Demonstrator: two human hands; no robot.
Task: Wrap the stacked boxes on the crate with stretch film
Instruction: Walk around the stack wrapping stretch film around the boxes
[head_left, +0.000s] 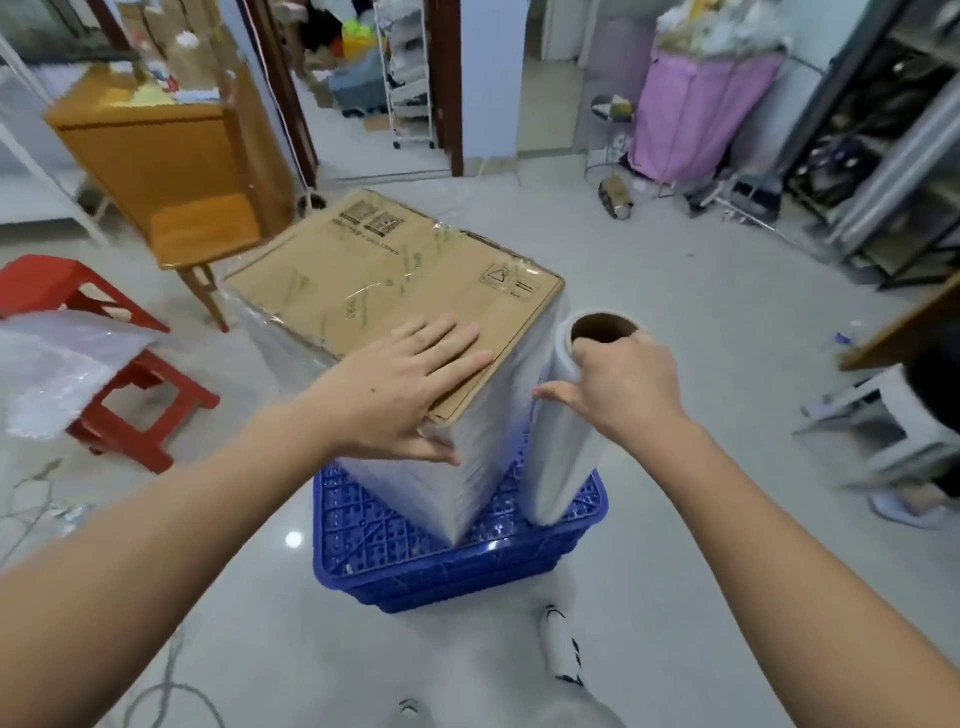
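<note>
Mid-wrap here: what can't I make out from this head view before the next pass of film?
- How many boxes are stacked: cloudy stretch film covers the sides of the brown cardboard stack.
- Far sides of the stack: turned away from the head camera.
- Blue plastic crate top: mostly under the stack.
- Box print: too small.
- Film tail from the clear film roll: blurred.

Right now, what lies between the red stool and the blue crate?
In the head view, only bare grey floor lies between the red stool and the blue crate.
</note>
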